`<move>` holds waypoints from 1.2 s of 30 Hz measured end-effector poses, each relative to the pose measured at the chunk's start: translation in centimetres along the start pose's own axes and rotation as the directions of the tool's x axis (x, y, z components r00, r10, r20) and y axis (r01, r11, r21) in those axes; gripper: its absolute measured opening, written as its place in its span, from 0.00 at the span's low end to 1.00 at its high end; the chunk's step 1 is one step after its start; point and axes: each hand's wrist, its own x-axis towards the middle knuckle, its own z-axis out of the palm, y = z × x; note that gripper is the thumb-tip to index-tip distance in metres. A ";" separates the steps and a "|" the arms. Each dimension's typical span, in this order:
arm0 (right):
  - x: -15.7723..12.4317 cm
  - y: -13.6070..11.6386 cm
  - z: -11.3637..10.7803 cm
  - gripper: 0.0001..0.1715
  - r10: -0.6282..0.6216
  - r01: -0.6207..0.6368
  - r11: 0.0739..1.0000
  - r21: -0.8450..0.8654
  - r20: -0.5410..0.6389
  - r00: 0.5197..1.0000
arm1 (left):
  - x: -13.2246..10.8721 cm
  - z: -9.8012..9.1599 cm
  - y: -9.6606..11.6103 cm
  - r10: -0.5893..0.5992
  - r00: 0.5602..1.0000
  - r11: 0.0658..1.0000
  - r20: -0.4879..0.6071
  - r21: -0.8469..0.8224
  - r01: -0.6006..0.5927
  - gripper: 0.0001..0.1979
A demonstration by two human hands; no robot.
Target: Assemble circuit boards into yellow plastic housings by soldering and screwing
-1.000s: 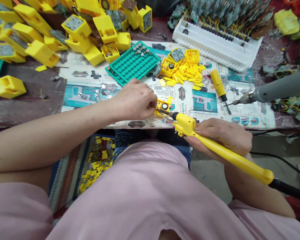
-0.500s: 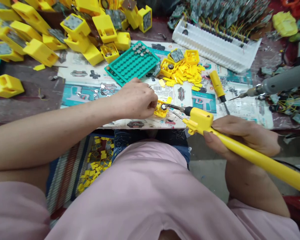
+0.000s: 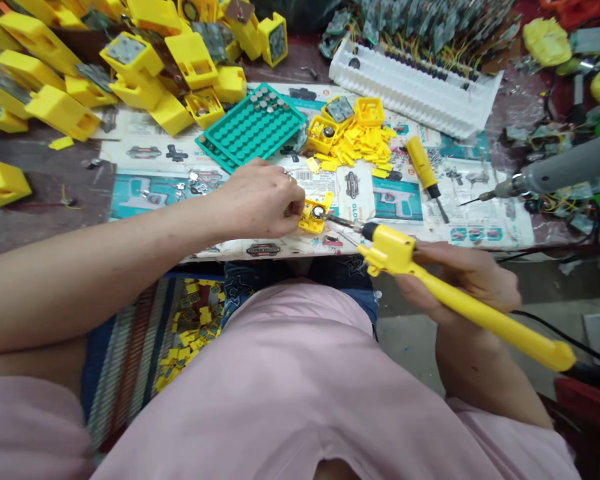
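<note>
My left hand [image 3: 267,200] is closed on the left side of a small yellow plastic housing [image 3: 310,225], low over the printed sheet. A round part with a white middle [image 3: 319,212] sits in that housing. My right hand [image 3: 460,277] is wrapped round the handle of a yellow soldering iron [image 3: 393,250], whose cord trails off to the right. Its dark tip points left and ends at the right edge of the housing; whether it touches cannot be made out. A thin metal tube runs below the tip.
A green tray [image 3: 257,127] with metal button cells lies behind my left hand. Nearby are a pile of small yellow pieces [image 3: 360,143], a yellow screwdriver [image 3: 423,167], a white rack [image 3: 410,87] of wired boards and stacked yellow housings [image 3: 140,60]. A grey electric screwdriver [image 3: 555,167] juts in from the right.
The soldering iron's tip has drawn back slightly to the right from the round part. My left hand stays on the housing. The whole view has shifted a little.
</note>
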 end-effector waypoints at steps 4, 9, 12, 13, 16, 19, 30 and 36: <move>1.5 0.1 1.8 0.17 -0.323 0.318 0.945 0.074 0.085 0.942 | 0.1 0.0 0.0 -0.018 1.000 1.000 0.021 -0.009 0.019 0.13; 3.0 -0.4 2.3 0.15 -0.403 0.400 0.915 0.048 0.160 0.901 | 0.1 -0.3 0.3 -0.031 0.998 0.999 0.051 0.019 0.030 0.14; 3.7 -1.0 2.0 0.13 -0.400 0.407 0.913 0.022 0.242 0.884 | 0.2 -0.5 0.4 -0.030 0.997 0.999 0.074 0.024 0.029 0.14; 4.0 -1.2 1.9 0.13 -0.412 0.424 0.906 0.016 0.266 0.871 | 0.2 -0.6 0.5 -0.034 0.996 0.999 0.084 0.029 0.032 0.15; 4.6 -1.4 1.7 0.12 -0.459 0.474 0.880 0.033 0.317 0.830 | 0.4 -0.9 0.5 -0.037 0.993 0.999 0.111 0.037 0.033 0.15; 4.6 -1.1 1.2 0.11 -0.426 0.442 0.897 0.024 0.312 0.849 | 0.5 -1.0 0.5 -0.014 0.992 1.000 0.127 0.027 0.011 0.16; 2.1 -0.4 -0.1 0.15 -0.043 0.043 0.999 0.009 -0.048 0.998 | 0.4 -0.9 -0.1 0.013 0.996 0.998 0.084 -0.061 -0.008 0.11; 1.3 4.1 -4.7 0.22 0.128 -0.149 0.961 -0.231 -0.105 0.986 | 0.6 -0.6 -0.7 0.111 0.992 0.994 0.059 -0.023 -0.110 0.15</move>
